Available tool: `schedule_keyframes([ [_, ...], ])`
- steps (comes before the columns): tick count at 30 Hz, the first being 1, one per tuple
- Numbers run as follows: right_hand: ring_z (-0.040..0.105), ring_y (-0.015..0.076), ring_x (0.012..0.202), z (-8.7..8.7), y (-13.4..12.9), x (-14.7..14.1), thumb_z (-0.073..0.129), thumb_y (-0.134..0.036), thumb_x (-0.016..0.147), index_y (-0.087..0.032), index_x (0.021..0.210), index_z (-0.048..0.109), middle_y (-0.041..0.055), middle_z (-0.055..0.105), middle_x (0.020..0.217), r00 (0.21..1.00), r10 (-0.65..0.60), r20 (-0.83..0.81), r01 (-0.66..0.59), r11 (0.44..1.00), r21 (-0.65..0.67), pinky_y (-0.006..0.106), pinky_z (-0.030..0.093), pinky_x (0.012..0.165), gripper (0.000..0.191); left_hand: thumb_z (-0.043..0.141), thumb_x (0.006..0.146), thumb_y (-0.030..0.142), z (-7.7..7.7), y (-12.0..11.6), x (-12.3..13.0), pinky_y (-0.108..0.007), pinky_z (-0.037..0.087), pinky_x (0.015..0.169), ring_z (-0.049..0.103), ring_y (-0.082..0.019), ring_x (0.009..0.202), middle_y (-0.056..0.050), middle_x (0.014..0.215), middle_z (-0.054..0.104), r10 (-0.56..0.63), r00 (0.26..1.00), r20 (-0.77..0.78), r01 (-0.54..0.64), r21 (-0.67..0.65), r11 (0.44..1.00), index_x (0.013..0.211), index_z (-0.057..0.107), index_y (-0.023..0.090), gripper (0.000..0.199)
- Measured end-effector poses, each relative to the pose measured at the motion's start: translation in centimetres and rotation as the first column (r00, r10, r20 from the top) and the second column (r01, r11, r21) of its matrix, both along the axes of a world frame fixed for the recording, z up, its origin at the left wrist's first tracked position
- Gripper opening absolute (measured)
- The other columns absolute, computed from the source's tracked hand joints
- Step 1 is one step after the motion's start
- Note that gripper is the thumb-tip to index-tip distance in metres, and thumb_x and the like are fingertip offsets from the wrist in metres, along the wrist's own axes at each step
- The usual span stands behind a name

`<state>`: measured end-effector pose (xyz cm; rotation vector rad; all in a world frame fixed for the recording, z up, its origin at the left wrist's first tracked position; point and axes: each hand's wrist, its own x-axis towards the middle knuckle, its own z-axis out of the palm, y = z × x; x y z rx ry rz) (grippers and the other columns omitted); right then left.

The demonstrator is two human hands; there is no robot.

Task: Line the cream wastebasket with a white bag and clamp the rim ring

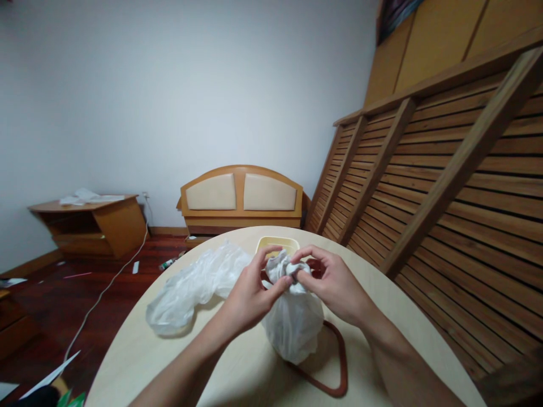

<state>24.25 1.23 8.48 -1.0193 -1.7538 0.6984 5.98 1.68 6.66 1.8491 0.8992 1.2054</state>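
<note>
Bunched white and grey cloth [279,267] is pinched between the fingers of my left hand [252,288] and my right hand [335,278]. My left thumb presses on its near side, while the right thumb and fingers grip its right edge. Directly below, a full-looking white plastic bag [293,325] stands on the round table. Whether the cloth touches the bag's top cannot be told. Behind my hands, a pale yellow tray [263,244] is partly covered. A brown rounded frame or handle [343,362] lies around the bag's right side.
Another crumpled white plastic bag [186,294] lies on the left of the pale round table [382,362]. Wooden slatted panels [424,209] lean close on the right. Beyond stand a headboard [240,192] and a low cabinet [114,226]; a white cable [114,288] crosses the floor.
</note>
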Motion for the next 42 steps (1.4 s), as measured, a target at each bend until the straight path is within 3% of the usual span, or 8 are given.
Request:
schedule_keyframes([
  [5, 0.067, 0.0170, 0.084, 0.1, -0.1, -0.1, 0.066, -0.021, 0.081, -0.022, 0.102, 0.067, 0.0031, 0.071, 0.095, 0.991, 0.132, -0.028, -0.130, 0.990, 0.050, 0.029, 0.054, 0.075, 0.021, 0.066, 0.085, 0.033, 0.1, 0.2, -0.2, -0.021, 0.049, 0.057, 0.061, -0.015, 0.071, -0.002, 0.084, 0.066, -0.060, 0.997, -0.057, 0.057, -0.048, 0.997, 0.100, 0.065, 0.017, 0.021],
  [10, 0.065, 0.0227, 0.110, -1.3, 2.0, 0.5, 0.050, -0.039, 0.097, -0.022, 0.117, 0.066, 0.0089, 0.069, 0.121, 0.998, 0.066, -0.018, -0.064, 0.992, 0.104, 0.040, 0.052, 0.095, 0.030, 0.068, 0.082, 0.039, 1.1, 0.7, -1.2, -0.020, 0.051, 0.049, 0.056, -0.012, 0.060, 0.001, 0.076, 0.060, 0.125, 0.972, 0.199, -0.107, -0.099, 0.989, 0.090, 0.061, 0.017, 0.024],
  [17, 0.056, 0.0311, 0.124, -6.0, 5.5, 1.0, 0.063, -0.023, 0.090, -0.019, 0.108, 0.072, 0.0122, 0.071, 0.118, 0.861, -0.184, 0.475, 0.040, 0.954, 0.296, 0.050, 0.042, 0.109, 0.021, 0.082, 0.073, 0.038, 2.6, 1.7, -3.6, -0.019, 0.056, 0.062, 0.060, -0.010, 0.070, 0.002, 0.086, 0.063, 0.175, 0.719, 0.673, -0.132, -0.115, 0.985, 0.096, 0.062, 0.020, 0.036],
  [23, 0.063, 0.0269, 0.108, -4.7, 3.7, 0.4, 0.056, -0.020, 0.094, -0.021, 0.100, 0.073, 0.0088, 0.073, 0.104, 0.829, -0.105, 0.550, -0.017, 0.977, 0.212, 0.042, 0.049, 0.095, 0.018, 0.086, 0.074, 0.035, 4.1, 1.7, -4.4, -0.019, 0.056, 0.086, 0.066, -0.010, 0.085, 0.002, 0.095, 0.070, 0.018, 0.540, 0.841, -0.227, 0.125, 0.966, 0.092, 0.067, 0.022, 0.029],
  [28, 0.066, 0.0254, 0.103, -3.0, 0.7, -0.4, 0.061, -0.019, 0.092, -0.021, 0.103, 0.073, 0.0079, 0.074, 0.106, 0.805, 0.034, 0.592, -0.104, 0.991, 0.084, 0.039, 0.048, 0.093, 0.017, 0.083, 0.078, 0.041, 4.6, 1.3, -4.6, -0.026, 0.051, 0.102, 0.068, -0.015, 0.099, 0.001, 0.094, 0.074, -0.045, 0.567, 0.822, -0.297, 0.256, 0.920, 0.084, 0.070, 0.022, 0.024],
  [34, 0.069, 0.0235, 0.090, -1.5, -1.2, -1.0, 0.074, -0.032, 0.084, -0.023, 0.095, 0.071, 0.0045, 0.075, 0.094, 0.846, 0.153, 0.511, -0.138, 0.988, -0.068, 0.037, 0.050, 0.084, 0.014, 0.085, 0.075, 0.043, 4.2, 1.3, -4.6, -0.028, 0.050, 0.104, 0.069, -0.018, 0.102, 0.000, 0.096, 0.076, -0.020, 0.546, 0.838, -0.282, 0.206, 0.937, 0.087, 0.073, 0.023, 0.027],
  [39, 0.065, 0.0271, 0.109, -1.3, -0.4, -0.3, 0.081, -0.047, 0.076, -0.023, 0.135, 0.048, 0.0111, 0.069, 0.120, 0.979, -0.095, 0.180, 0.107, 0.992, -0.060, 0.043, 0.051, 0.094, 0.072, 0.085, 0.074, 0.043, 3.3, 0.8, -3.2, -0.027, 0.054, 0.096, 0.070, -0.017, 0.094, -0.001, 0.099, 0.076, -0.030, 0.576, 0.817, -0.065, 0.082, 0.995, 0.099, 0.071, 0.023, 0.035],
  [42, 0.066, 0.0245, 0.109, -1.0, 0.0, 0.1, 0.075, -0.041, 0.082, -0.025, 0.136, 0.050, 0.0086, 0.069, 0.123, 0.995, 0.013, 0.098, 0.000, 0.991, -0.132, 0.041, 0.052, 0.094, 0.061, 0.083, 0.076, 0.046, 2.8, 0.6, -2.4, -0.028, 0.054, 0.089, 0.070, -0.017, 0.091, -0.002, 0.101, 0.074, -0.048, 0.681, 0.730, 0.086, -0.015, 0.996, 0.109, 0.068, 0.023, 0.043],
])
